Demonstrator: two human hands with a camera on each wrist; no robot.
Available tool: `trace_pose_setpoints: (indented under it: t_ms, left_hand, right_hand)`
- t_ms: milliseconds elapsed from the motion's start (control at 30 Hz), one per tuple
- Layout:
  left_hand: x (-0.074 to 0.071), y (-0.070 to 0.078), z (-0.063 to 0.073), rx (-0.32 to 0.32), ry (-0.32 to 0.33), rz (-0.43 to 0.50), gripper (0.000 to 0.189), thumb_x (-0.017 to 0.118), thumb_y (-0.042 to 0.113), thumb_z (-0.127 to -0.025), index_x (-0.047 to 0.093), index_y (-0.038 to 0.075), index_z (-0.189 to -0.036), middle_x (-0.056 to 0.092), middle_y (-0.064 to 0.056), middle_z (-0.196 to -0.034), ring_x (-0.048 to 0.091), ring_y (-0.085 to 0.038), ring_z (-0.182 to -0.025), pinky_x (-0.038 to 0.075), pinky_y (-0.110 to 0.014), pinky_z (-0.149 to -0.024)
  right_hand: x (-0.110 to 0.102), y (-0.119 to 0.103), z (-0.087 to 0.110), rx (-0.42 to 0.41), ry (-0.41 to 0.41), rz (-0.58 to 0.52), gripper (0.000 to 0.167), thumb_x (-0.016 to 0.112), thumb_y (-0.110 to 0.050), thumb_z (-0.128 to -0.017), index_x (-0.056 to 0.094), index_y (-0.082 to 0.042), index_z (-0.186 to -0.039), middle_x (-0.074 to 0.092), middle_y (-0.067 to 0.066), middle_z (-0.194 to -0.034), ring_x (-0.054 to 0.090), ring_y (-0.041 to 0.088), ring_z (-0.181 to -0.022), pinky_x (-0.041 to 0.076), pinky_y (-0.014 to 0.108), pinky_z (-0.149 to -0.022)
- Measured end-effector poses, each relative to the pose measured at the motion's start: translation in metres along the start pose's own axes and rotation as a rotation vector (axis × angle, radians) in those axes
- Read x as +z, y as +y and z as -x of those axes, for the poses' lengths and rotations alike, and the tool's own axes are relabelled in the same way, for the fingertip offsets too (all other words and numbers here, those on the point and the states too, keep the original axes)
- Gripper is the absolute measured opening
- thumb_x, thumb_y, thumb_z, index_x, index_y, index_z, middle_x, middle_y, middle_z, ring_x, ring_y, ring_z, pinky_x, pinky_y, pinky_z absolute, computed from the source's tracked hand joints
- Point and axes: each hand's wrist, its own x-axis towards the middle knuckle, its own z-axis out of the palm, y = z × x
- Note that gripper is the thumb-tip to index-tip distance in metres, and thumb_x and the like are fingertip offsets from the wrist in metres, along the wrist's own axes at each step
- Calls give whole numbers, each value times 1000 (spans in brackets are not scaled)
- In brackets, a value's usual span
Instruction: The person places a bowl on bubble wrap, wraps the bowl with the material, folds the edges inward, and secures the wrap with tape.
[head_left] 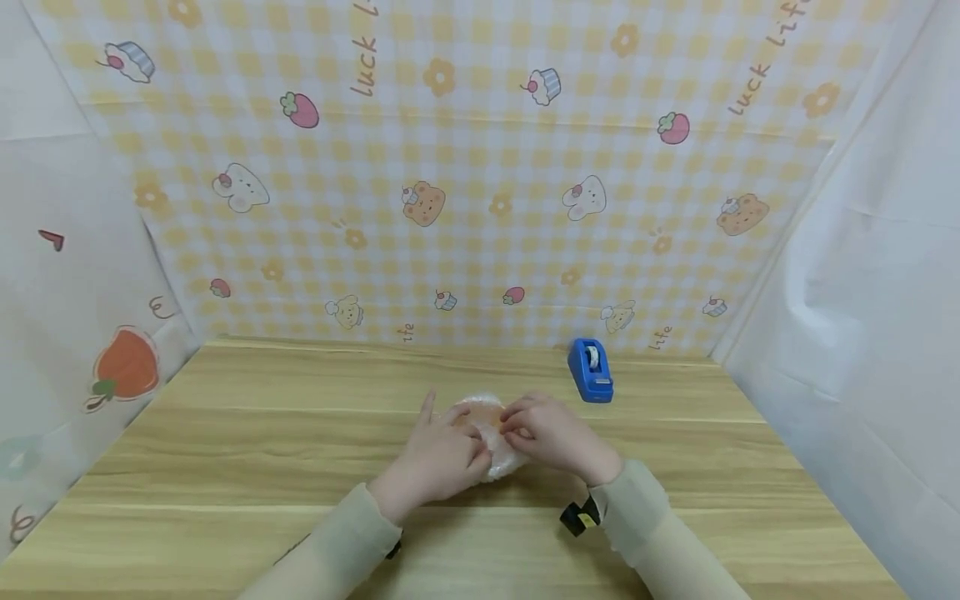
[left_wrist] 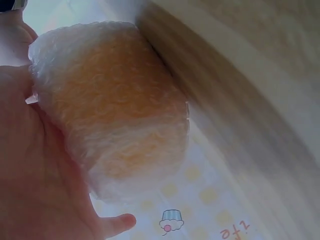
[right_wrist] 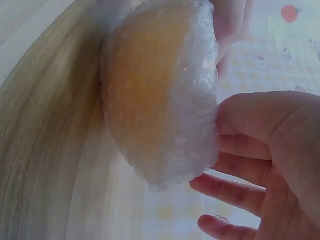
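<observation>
A rounded bundle in clear bubble wrap [head_left: 504, 460] sits on the table in front of me, with something orange showing through the wrap. My left hand [head_left: 444, 457] holds its left side and top, fingers bent over the wrap and the little finger stretched away from it. On the other side, my right hand [head_left: 553, 433] pinches at the upper right of the wrap with thumb and fingers. From the left wrist, the orange bundle [left_wrist: 112, 100] fills the space beside the palm. In the right wrist view, the thumb [right_wrist: 245, 114] meets the wrap's edge, and the lower fingers hang loose.
A blue tape dispenser [head_left: 590, 372] with a roll in it stands behind my right hand, near the back of the wooden table [head_left: 262, 433]. A yellow checked cloth [head_left: 480, 242] hangs behind the table, and white sheets [head_left: 862, 333] hang at both sides.
</observation>
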Motion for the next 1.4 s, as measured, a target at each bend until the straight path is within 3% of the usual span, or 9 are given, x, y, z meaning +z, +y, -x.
trace_pose_setpoints:
  t_ms: [233,467,700,867,1100,1233,1400]
  left_hand:
    - [-1,0,1,8,17,-1,38,42,43,-100,76,27,-94,60,5,-128,34,-25,-137,5,-67,-110]
    - [-4,0,3,16,12,-32,37,42,41,-100,76,26,-98,66,5,-117,38,-26,-135,2,-65,-110]
    - [-7,-1,4,33,16,-30,32,45,39,-100,72,25,-107,67,8,-117,38,-26,-137,-1,-66,-110]
    - [-7,1,5,35,1,-25,31,46,39,-100,75,27,-94,69,8,-113,39,-26,-136,-1,-67,-110]
    - [-10,4,7,-2,-16,-5,35,45,42,-99,76,27,-95,67,5,-118,37,-27,-137,0,-67,-110]
    - [-9,4,7,-12,-23,-7,35,44,43,-99,76,27,-94,68,7,-116,37,-27,-137,-1,-66,-110]
    - [-8,5,8,-9,-16,4,35,44,41,-99,75,28,-90,68,10,-114,37,-27,-137,-1,-66,-110]
  right_hand:
    - [1,-1,1,13,-33,-22,13,67,-17,-91,76,-8,-92,71,2,-101,62,17,-94,53,34,-85]
    - [0,-2,1,24,-55,-42,14,66,-18,-92,76,-9,-91,70,1,-100,62,17,-94,52,34,-86]
    - [-1,-3,0,20,-71,-53,13,66,-19,-92,76,-10,-90,69,-1,-96,61,15,-89,52,30,-81]
    - [-4,-1,-1,48,-111,-112,14,66,-19,-92,76,-9,-91,70,0,-97,61,14,-90,52,32,-82]
    - [-13,11,-4,101,-155,-307,16,62,-15,-94,75,-7,-100,70,2,-104,64,20,-100,51,39,-89]
    - [-29,29,-1,202,-42,-378,19,60,-19,-96,74,-9,-105,71,1,-105,65,20,-99,52,42,-87]
    - [-44,70,12,452,231,-405,24,61,-19,-96,72,-1,-107,70,13,-103,64,23,-85,53,38,-75]
